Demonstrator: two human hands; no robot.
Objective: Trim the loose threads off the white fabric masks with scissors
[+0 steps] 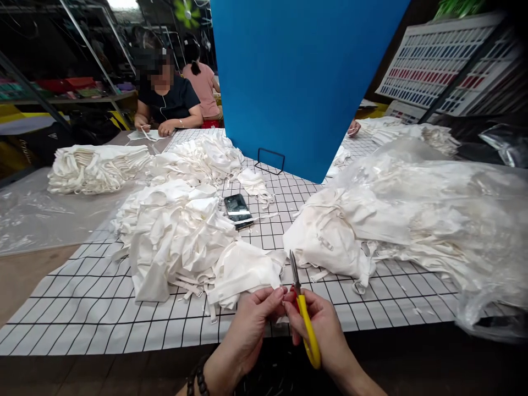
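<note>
Yellow-handled scissors [307, 327] lie in my right hand [324, 324], their blades pointing away from me and up. The fingertips of that hand pinch close to those of my left hand [258, 319], just beyond the table's front edge. My left thumb and finger are closed on the corner of a white fabric garment [247, 273], which lies spread on the table in front of them. What sits between the two sets of fingertips is too small to make out. A large heap of white garments [177, 231] is to the left.
A phone [238, 210] lies beyond the garment on the checked cloth [103, 324]. A tall blue panel [292, 82] stands behind it. White garments in a clear plastic bag [433, 203] fill the right side. Another person [169, 104] works at the far left beside a folded stack [97, 168].
</note>
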